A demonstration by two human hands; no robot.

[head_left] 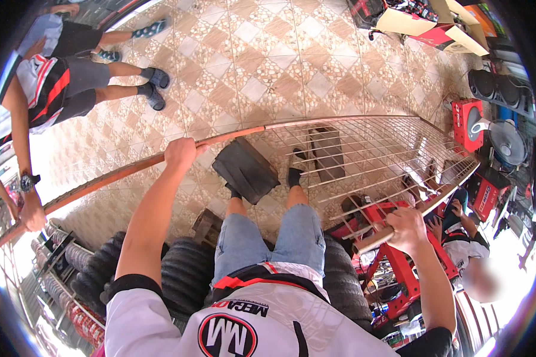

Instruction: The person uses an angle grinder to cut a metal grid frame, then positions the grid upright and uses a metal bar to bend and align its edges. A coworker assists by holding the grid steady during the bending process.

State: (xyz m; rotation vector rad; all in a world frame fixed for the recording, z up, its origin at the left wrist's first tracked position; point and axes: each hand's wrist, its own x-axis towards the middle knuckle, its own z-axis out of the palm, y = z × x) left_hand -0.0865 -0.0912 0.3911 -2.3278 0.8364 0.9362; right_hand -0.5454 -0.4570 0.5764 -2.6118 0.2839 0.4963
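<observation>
Head view, with twelve at the top of the picture: the person's left hand [181, 156], between nine and ten o'clock, is closed around the far edge of a long metal grid panel with a reddish-brown frame [238, 134]. The right hand [407, 227], near four o'clock, is wrapped around the panel's near edge, close to its end. The panel arcs from nine o'clock over to three, passing beyond both hands, its pale wire mesh spreading mostly to the far side of the right hand. At nine, a co-worker's hand [33, 216] with a dark wristwatch above it grips the left end. Between the person's hands, near the centre, sits a black, flat, angular piece [247, 170] over the patterned beige tile floor [220, 71]. Further out, ribbed black tyres [187, 265] lie toward seven, red metal framework [399, 285] toward four, and a round grey fan [507, 143] near three.
</observation>
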